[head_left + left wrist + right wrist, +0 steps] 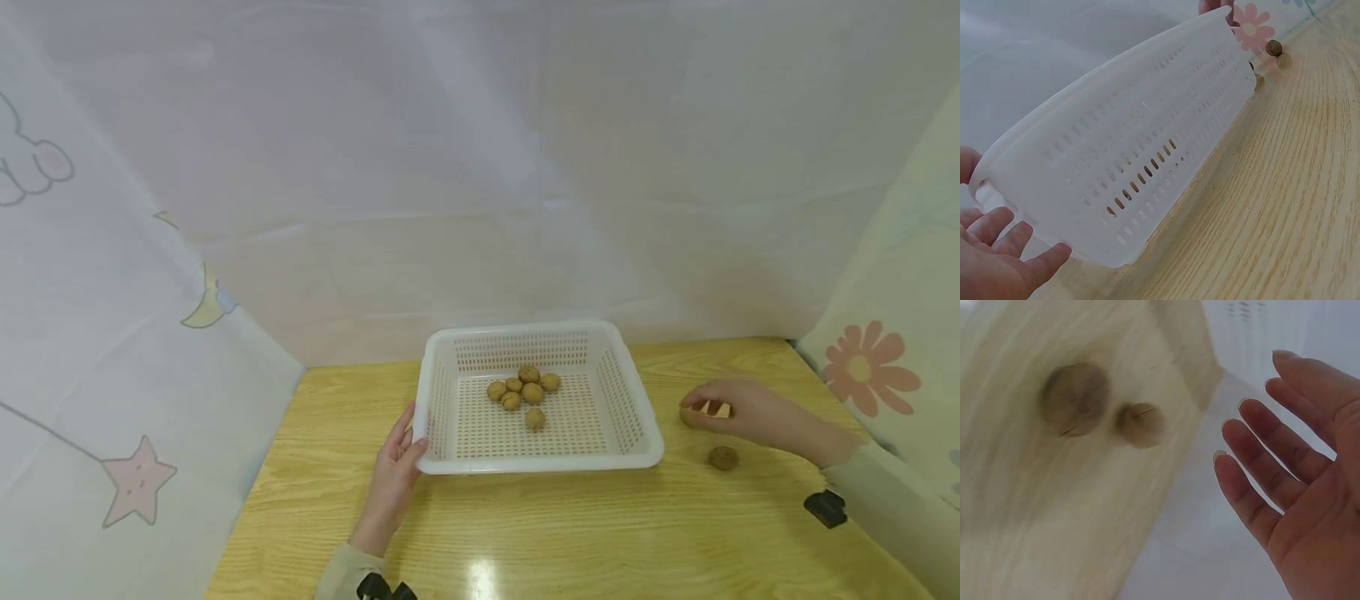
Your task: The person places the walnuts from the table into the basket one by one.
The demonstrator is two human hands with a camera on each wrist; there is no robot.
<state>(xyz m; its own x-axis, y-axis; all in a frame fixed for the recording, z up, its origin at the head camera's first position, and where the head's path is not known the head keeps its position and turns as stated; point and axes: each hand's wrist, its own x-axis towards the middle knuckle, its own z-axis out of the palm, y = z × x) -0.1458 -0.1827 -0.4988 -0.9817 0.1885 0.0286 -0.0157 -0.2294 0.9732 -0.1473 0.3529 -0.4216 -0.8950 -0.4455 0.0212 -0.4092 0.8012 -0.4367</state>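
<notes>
A white plastic basket (536, 465) with slotted walls stands on the wooden table, several walnuts (533, 392) lying on its floor. At its left front corner my left hand (393, 479) grips the rim, thumb on top and fingers against the outer wall; the left wrist view shows the fingertips (1054, 251) under the rim. To the right of the basket, my right hand (738, 412) is over a walnut (687, 417), which it partly hides. A second walnut (723, 457) lies nearer. The right wrist view shows the fingers spread, apart from both walnuts (1077, 399).
The light wooden table (540, 533) ends at a pale cloth backdrop (450, 208) right behind the basket. Printed cloth walls rise on the left, with a pink star (139, 483), and on the right, with a flower (872, 368).
</notes>
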